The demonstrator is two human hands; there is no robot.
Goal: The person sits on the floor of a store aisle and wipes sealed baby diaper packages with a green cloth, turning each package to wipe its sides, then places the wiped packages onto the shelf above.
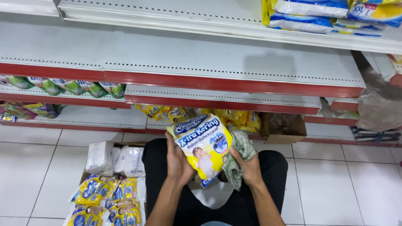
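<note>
A: Head view, quick pass. What are the hands doing?

B: Left hand [178, 161] is closed around the left edge of a yellow diaper pack [204, 146], fingers wrapped behind it. Right hand [248, 167] grips a green checked cloth [238, 157] and presses it against the pack's right side.

A: Where's the pack?

B: Held up in front of the person, above the lap, tilted a bit, printed face toward the camera. Not resting on anything. It sits just in front of the lowest shelf [104, 118].

A: Person's posture?

B: Crouched or seated on the white tiled floor [343, 180], black trousers [274, 165], knees spread either side of the pack.

A: Around them?

B: Cardboard box [86, 175] on the floor by the left knee, holding more yellow diaper packs [98, 190] and white wrapped packs [115, 159] at its far end. More yellow packs [243, 119] on the lowest shelf behind the held one. Small brown carton [284, 127] just right of those, open, contents unclear.

A: Upper shelves?

B: White with red front edges. Middle shelf [209, 62] is bare where it shows. Green packs [75, 87] on the left, one tier down. Blue and yellow packs [318, 14] top right. Crumpled clear plastic [379, 109] at the far right edge.

A: Anyone else?

B: Only the one person's hands in view.
</note>
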